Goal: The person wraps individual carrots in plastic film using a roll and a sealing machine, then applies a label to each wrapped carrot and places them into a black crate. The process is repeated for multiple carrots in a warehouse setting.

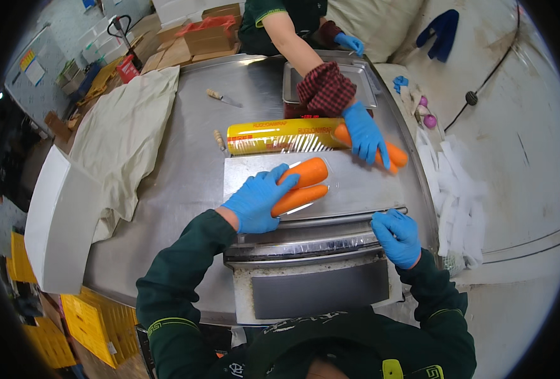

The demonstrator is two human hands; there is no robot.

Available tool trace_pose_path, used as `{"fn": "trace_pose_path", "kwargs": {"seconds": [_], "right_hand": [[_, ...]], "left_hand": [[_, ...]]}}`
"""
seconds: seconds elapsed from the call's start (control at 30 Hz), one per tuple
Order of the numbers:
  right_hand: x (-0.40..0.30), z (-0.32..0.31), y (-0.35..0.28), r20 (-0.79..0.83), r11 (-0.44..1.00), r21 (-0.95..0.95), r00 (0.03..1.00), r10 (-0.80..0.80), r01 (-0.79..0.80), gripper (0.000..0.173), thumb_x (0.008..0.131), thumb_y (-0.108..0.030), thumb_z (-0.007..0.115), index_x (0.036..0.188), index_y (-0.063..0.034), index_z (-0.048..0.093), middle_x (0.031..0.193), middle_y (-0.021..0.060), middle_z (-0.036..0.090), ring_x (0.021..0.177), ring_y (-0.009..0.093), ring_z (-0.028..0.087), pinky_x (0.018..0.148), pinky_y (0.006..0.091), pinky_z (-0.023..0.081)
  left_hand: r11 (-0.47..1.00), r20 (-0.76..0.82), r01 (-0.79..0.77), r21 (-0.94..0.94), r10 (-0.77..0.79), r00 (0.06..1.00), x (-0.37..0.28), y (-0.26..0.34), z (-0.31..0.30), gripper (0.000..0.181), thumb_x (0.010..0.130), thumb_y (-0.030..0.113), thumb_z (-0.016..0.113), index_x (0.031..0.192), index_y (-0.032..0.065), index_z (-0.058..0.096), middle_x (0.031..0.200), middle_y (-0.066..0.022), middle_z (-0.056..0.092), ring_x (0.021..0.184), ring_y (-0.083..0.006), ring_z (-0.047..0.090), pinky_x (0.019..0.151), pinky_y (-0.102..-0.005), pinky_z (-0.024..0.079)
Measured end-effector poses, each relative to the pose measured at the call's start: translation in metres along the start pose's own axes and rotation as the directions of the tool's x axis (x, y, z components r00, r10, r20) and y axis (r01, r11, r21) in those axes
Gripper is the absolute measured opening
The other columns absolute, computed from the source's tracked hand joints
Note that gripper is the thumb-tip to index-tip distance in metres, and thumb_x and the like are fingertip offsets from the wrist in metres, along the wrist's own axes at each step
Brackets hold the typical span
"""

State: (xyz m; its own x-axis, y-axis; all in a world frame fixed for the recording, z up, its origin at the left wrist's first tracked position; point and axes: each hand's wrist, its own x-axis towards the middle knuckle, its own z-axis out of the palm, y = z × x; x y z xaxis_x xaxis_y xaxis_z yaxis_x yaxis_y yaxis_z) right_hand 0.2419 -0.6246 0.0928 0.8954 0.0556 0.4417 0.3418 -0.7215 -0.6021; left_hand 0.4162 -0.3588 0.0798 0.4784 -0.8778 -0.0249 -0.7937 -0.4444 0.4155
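Observation:
My left hand [260, 199], in a blue glove, grips carrots [308, 173] lying side by side over the metal plate of a wrapping machine [355, 184]. Clear film shows at their edges. My right hand [397, 237], also gloved, is curled at the right end of the machine's front bar; whether it pinches anything there is hidden. Behind the plate lies a yellow roll of cling wrap [280, 135]. At its right end a co-worker's gloved hand [365, 132] holds more carrots [396, 154].
A scale with a metal tray [363, 80] stands at the back of the steel table [190, 142]. Two knives with light handles, one of them [223, 97] farther back, lie left of it. A pale cloth [128, 128] and white foam board [62, 222] cover the left edge.

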Motion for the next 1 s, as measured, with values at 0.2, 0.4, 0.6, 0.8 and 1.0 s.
{"fn": "trace_pose_path", "kwargs": {"seconds": [0.2,0.4,0.6,0.8,1.0], "right_hand": [[0.001,-0.038,0.025,-0.089,0.986,-0.166,0.996,0.001,-0.015,0.029,0.073,-0.010,0.070,0.098,-0.0004,0.059,0.083,0.0127,0.059,0.072,0.027,0.055,0.060,0.0355,0.045],[0.051,-0.028,0.095,0.045,0.871,-0.479,0.988,0.146,-0.107,0.057,0.079,-0.038,0.064,0.118,0.0010,0.047,0.117,0.0207,0.048,0.107,0.034,0.048,0.091,0.0412,0.038],[0.087,0.048,0.068,0.215,0.976,-0.194,0.975,-0.052,0.095,0.053,0.087,-0.041,0.053,0.118,0.0021,0.050,0.124,0.0223,0.048,0.115,0.035,0.046,0.098,0.0388,0.036],[0.068,0.100,0.076,0.446,0.963,-0.197,0.891,-0.081,0.186,0.042,0.091,-0.031,0.045,0.120,-0.0015,0.047,0.129,0.0198,0.044,0.122,0.035,0.039,0.099,0.0389,0.034],[0.051,0.101,0.077,0.286,0.931,-0.287,0.948,-0.143,0.227,0.044,0.089,-0.032,0.048,0.120,-0.0012,0.047,0.125,0.0187,0.046,0.112,0.037,0.044,0.095,0.0427,0.035]], "left_hand": [[0.995,-0.093,0.019,0.097,-0.010,0.996,-0.013,-0.006,0.017,0.077,0.063,0.014,0.066,0.132,0.0071,0.032,0.133,-0.0271,0.032,0.111,-0.0437,0.043,0.096,-0.0420,0.039],[0.988,-0.112,0.087,0.128,-0.073,0.991,-0.021,-0.011,0.000,0.078,0.062,0.012,0.067,0.132,0.0063,0.032,0.133,-0.0277,0.032,0.110,-0.0443,0.044,0.095,-0.0421,0.039],[0.973,0.089,-0.050,0.224,0.030,0.996,0.012,0.003,0.012,0.076,0.065,0.016,0.069,0.131,0.0068,0.032,0.135,-0.0251,0.031,0.111,-0.0414,0.045,0.093,-0.0420,0.040],[0.994,0.130,-0.101,0.042,0.095,0.987,0.026,-0.013,0.041,0.076,0.075,0.039,0.065,0.134,0.0085,0.029,0.139,-0.0178,0.030,0.127,-0.0331,0.033,0.104,-0.0412,0.030],[0.983,-0.013,-0.018,0.180,0.020,1.000,-0.003,-0.026,0.052,0.081,0.074,0.051,0.064,0.133,0.0060,0.032,0.141,-0.0161,0.028,0.132,-0.0325,0.026,0.108,-0.0444,0.020]]}}
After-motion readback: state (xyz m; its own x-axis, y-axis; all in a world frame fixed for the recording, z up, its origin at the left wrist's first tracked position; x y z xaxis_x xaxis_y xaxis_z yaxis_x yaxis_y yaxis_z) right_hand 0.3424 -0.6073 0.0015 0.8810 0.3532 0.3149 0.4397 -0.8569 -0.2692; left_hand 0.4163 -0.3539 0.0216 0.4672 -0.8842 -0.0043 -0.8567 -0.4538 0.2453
